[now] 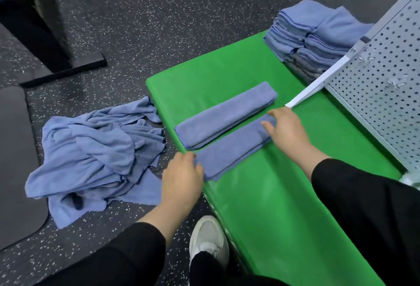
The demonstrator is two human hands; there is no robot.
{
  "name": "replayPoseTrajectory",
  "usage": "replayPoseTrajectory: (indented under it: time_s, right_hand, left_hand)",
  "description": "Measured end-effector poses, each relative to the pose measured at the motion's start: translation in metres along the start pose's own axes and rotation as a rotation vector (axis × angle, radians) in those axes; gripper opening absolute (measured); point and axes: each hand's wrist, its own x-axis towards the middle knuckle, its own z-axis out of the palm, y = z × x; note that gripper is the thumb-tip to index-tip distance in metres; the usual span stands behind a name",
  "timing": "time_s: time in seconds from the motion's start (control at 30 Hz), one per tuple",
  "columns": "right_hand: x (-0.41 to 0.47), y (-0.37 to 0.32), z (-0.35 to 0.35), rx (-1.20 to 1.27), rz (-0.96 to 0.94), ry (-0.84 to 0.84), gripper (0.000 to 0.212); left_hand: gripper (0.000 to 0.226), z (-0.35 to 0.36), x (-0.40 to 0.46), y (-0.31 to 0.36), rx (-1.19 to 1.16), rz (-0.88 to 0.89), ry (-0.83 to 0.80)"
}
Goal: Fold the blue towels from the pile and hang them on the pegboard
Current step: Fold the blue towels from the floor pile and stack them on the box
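Observation:
Two blue towels folded into long strips lie side by side on the green surface [261, 194]. The farther strip [225, 115] lies untouched. On the nearer strip [229, 151], my left hand [181, 179] holds the near-left end with fingers curled over its edge, and my right hand [288, 129] presses its far-right end, fingers spread flat. A loose pile of unfolded blue towels [95, 154] lies on the floor to the left. The grey pegboard [381, 95] stands at the right with metal hooks.
A stack of folded blue towels [311, 31] sits at the far end of the green surface, beside the pegboard. My white shoe [209, 240] is on the speckled dark floor. A dark mat [18, 160] lies at left and black equipment bases [68, 63] farther back.

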Motion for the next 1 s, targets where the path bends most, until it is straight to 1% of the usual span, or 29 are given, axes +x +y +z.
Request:
replayPoseTrajectory:
  time_s: [0.03,0.07,0.1,0.13,0.2,0.23,0.27,0.33,0.4,0.47,0.53,0.57,0.67,0.73,0.8,0.87,0.93,1.0]
  right_hand:
    - [-0.008,-0.005,0.010,-0.014,-0.025,-0.025,0.043]
    - [-0.017,-0.012,0.019,-0.033,-0.030,-0.064,0.045]
    - [-0.025,-0.016,0.030,-0.056,-0.026,-0.110,0.048]
    - [-0.033,-0.019,0.039,-0.089,-0.024,-0.157,0.053]
    - [-0.046,-0.021,0.053,-0.154,-0.016,-0.217,0.061]
    - [-0.049,-0.021,0.057,-0.158,-0.001,-0.225,0.061]
    - [-0.052,-0.022,0.058,-0.149,0.016,-0.218,0.060]
    - [-0.054,-0.026,0.053,-0.094,0.014,-0.174,0.053]
    - [-0.054,-0.040,0.045,-0.001,-0.074,-0.117,0.043]
    - [-0.051,-0.066,0.035,0.078,-0.217,-0.095,0.032]
    - [-0.048,-0.109,0.023,0.096,-0.358,-0.133,0.026]
    - [-0.046,-0.135,0.015,0.083,-0.418,-0.187,0.027]
    - [-0.039,-0.212,-0.002,-0.069,-0.552,-0.439,0.034]
    - [-0.032,-0.262,-0.004,-0.240,-0.631,-0.549,0.037]
    - [-0.028,-0.305,0.002,-0.392,-0.688,-0.613,0.040]
    - [-0.027,-0.343,0.012,-0.495,-0.702,-0.667,0.043]
    - [-0.028,-0.376,0.029,-0.529,-0.707,-0.678,0.045]
    - [-0.033,-0.402,0.055,-0.481,-0.698,-0.671,0.045]
  left_hand:
    - [0.032,0.002,-0.005,0.005,0.112,0.162,0.007]
    - [0.031,0.004,-0.009,0.009,0.210,0.298,-0.027]
    - [0.035,0.009,-0.011,0.012,0.286,0.396,-0.090]
    - [0.042,0.014,-0.013,0.013,0.352,0.456,-0.172]
    - [0.057,0.021,-0.013,0.011,0.448,0.480,-0.334]
    - [0.059,0.021,-0.012,0.009,0.472,0.479,-0.373]
    - [0.056,0.020,-0.012,0.007,0.471,0.479,-0.382]
    - [0.039,0.012,-0.012,0.004,0.393,0.479,-0.330]
    - [0.026,-0.004,-0.014,-0.003,0.297,0.452,-0.263]
    - [0.027,-0.024,-0.016,-0.017,0.242,0.390,-0.224]
    - [0.028,-0.051,-0.020,-0.041,0.241,0.327,-0.169]
    - [0.027,-0.067,-0.021,-0.056,0.257,0.301,-0.137]
    - [0.024,-0.121,-0.029,-0.098,0.304,0.227,-0.055]
    - [0.021,-0.159,-0.035,-0.127,0.332,0.142,-0.021]
    - [0.021,-0.192,-0.041,-0.157,0.352,0.071,0.006]
    - [0.021,-0.218,-0.045,-0.190,0.382,0.016,0.038]
    - [0.022,-0.234,-0.049,-0.222,0.376,-0.034,0.050]
    - [0.028,-0.242,-0.050,-0.246,0.327,-0.093,0.022]
